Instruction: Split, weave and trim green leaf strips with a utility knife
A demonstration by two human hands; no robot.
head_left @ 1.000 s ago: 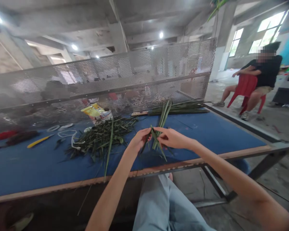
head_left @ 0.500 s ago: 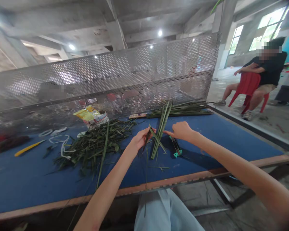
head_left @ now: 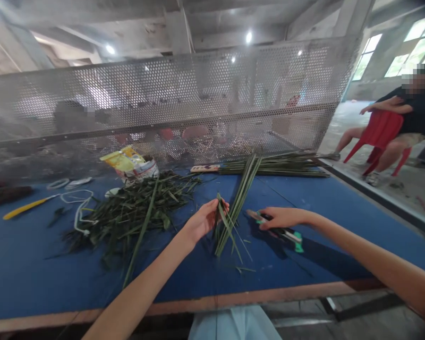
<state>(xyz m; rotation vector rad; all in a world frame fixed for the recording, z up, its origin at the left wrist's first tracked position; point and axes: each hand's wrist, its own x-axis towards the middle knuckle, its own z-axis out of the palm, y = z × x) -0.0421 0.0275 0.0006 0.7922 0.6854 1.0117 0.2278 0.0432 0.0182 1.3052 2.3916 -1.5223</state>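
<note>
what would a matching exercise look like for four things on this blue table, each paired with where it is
Things:
1 leaf strips
2 green-tipped tool
3 yellow bag
4 stalk bundle

Places:
a along the mesh screen, far right of the table
b under the right hand
c in the left hand grip
d by the screen, behind the leaf pile

Pairs: 1-c, 2-b, 3-d, 4-a
</note>
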